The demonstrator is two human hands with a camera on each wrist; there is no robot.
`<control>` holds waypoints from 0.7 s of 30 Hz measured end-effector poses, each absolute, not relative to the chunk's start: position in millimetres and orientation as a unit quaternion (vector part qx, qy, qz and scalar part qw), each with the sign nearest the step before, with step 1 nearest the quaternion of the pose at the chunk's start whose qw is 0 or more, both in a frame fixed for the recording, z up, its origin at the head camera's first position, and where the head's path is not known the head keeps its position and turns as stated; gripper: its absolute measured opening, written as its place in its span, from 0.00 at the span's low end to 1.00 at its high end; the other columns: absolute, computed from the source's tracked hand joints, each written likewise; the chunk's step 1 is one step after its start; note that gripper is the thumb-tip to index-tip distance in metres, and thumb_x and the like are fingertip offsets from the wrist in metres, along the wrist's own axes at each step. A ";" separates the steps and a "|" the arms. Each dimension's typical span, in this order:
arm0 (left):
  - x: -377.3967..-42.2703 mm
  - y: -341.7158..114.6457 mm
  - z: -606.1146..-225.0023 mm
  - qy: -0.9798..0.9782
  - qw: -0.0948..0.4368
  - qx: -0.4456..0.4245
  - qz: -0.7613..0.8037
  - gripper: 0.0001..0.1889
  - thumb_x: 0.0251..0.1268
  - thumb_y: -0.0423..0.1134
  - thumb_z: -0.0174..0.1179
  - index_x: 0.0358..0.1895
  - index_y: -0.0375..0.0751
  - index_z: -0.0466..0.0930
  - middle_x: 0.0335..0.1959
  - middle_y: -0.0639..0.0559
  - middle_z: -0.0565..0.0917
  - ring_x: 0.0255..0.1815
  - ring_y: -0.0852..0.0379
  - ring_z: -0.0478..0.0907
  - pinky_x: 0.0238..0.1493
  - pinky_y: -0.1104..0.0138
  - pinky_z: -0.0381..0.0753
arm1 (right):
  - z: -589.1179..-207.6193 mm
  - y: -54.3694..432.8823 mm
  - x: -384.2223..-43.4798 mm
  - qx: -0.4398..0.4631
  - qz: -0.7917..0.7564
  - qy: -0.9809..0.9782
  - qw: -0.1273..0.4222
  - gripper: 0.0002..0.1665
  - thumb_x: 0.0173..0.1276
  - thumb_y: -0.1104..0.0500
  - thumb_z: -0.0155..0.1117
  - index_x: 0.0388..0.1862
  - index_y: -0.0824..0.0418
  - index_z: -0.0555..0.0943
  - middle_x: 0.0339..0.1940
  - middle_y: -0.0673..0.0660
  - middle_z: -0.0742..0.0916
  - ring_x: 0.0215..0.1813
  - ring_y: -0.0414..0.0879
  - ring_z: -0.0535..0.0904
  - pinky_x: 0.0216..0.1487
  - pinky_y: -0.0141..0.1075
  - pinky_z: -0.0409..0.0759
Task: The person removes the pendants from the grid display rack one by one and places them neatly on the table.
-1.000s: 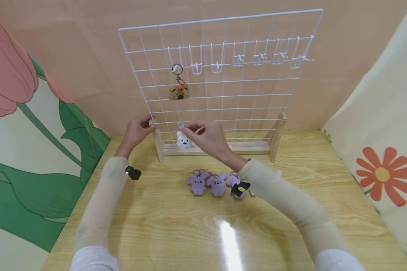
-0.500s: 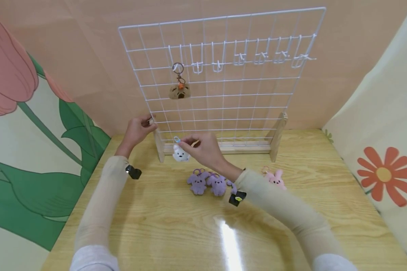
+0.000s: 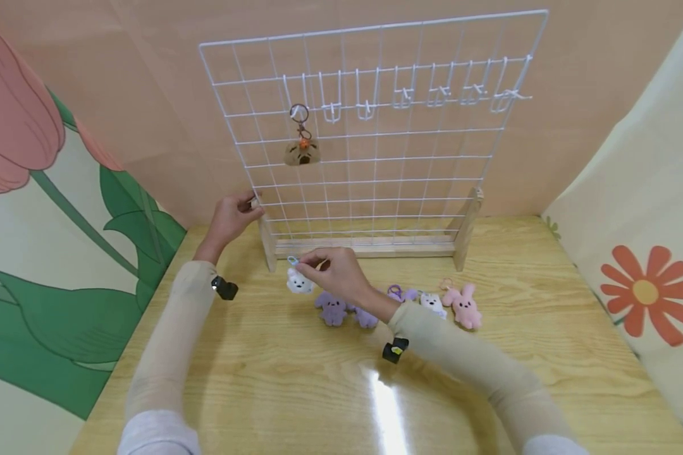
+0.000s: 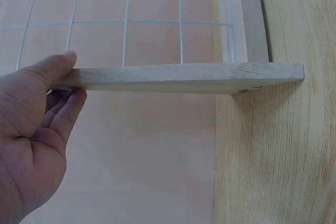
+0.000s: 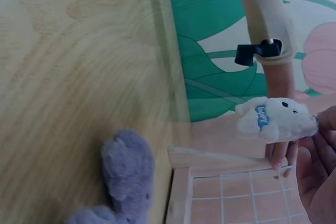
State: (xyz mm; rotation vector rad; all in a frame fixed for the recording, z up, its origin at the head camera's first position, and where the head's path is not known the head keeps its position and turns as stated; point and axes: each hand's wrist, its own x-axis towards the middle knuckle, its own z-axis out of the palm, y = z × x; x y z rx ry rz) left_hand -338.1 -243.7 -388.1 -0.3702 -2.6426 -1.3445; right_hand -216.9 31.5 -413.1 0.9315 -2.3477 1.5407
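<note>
My left hand [image 3: 231, 218] grips the upper end of the wooden left upright [image 4: 173, 76] of a wire grid rack, thumb on one face and fingers on the other in the left wrist view. In front of the rack's lower left, my right hand [image 3: 338, 273] pinches the light-blue top loop of a white plush keychain [image 3: 299, 282]. The plush hangs above the table; in the right wrist view it shows a blue patch with lettering. Purple plush keychains [image 3: 332, 309] lie just right of it, partly behind my right hand and forearm.
White hooks [image 3: 367, 109] line the upper part of the white wire grid [image 3: 375, 158]. A brown plush keychain [image 3: 302, 153] hangs from the leftmost one. Another white plush [image 3: 432, 304] and a pink rabbit plush [image 3: 467, 307] lie on the wooden table [image 3: 262, 366].
My right hand has carried the white plush keychain down and toward me, away from the grid. The pink rabbit and second white plush have come into view. My left hand stays put.
</note>
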 end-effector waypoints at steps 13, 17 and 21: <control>-340.3 -244.9 -390.5 -0.882 0.079 -0.125 -0.448 0.25 0.69 0.37 0.68 0.66 0.31 0.78 0.58 0.34 0.84 0.58 0.41 0.84 0.49 0.75 0.85 | -449.7 24.3 -202.8 0.301 0.508 -0.807 0.022 0.07 0.70 0.57 0.72 0.38 0.60 0.91 0.33 0.50 0.92 0.30 0.36 0.84 0.32 0.29 0.86; -339.8 -244.3 -390.0 -0.880 0.077 -0.121 -0.453 0.24 0.69 0.35 0.68 0.66 0.31 0.77 0.60 0.34 0.83 0.59 0.41 0.83 0.51 0.73 0.85 | -459.3 22.3 -198.2 0.302 0.492 -0.817 0.010 0.07 0.70 0.56 0.72 0.38 0.59 0.91 0.33 0.50 0.92 0.31 0.36 0.84 0.33 0.28 0.86; -338.9 -244.2 -389.7 -0.881 0.074 -0.117 -0.453 0.24 0.70 0.34 0.67 0.67 0.31 0.77 0.61 0.34 0.82 0.59 0.40 0.83 0.51 0.72 0.85 | -467.2 20.8 -194.7 0.303 0.469 -0.829 0.000 0.06 0.69 0.55 0.73 0.38 0.57 0.91 0.34 0.48 0.92 0.31 0.38 0.85 0.35 0.26 0.85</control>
